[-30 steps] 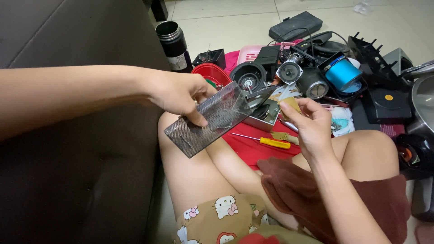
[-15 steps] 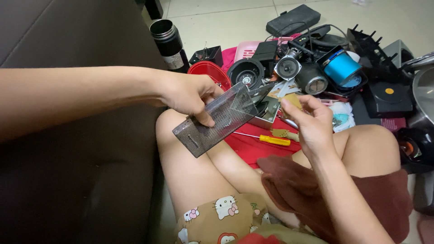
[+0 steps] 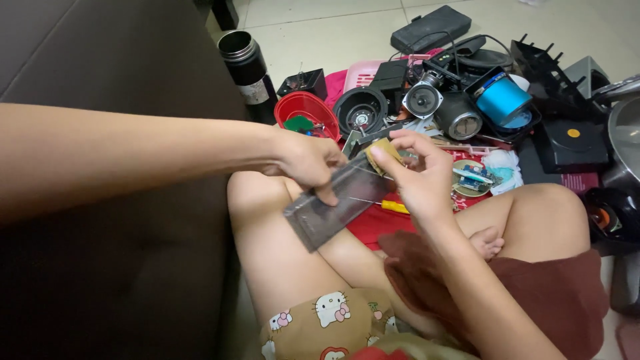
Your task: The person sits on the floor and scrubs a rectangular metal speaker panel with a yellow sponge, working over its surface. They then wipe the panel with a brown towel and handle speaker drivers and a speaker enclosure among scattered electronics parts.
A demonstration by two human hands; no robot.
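My left hand (image 3: 308,162) grips a long grey translucent plastic panel (image 3: 333,210) over my bent knee, thumb pressed on its top face. My right hand (image 3: 417,175) has come in against the panel's far end and pinches a small tan piece (image 3: 381,155) between thumb and fingers. A yellow-handled screwdriver (image 3: 395,207) lies on the red cloth just under my right hand, mostly hidden by it.
A heap of parts lies ahead on the floor: red bowl (image 3: 305,114), black speaker cone (image 3: 361,110), small silver speakers (image 3: 459,120), blue spool (image 3: 503,100), black boxes (image 3: 432,28), circuit board (image 3: 472,178). A steel flask (image 3: 244,69) stands beside the dark sofa (image 3: 100,60) on my left.
My right hand moved left and closed in on the end of the panel with the tan piece. My left hand slid the panel slightly down and toward me.
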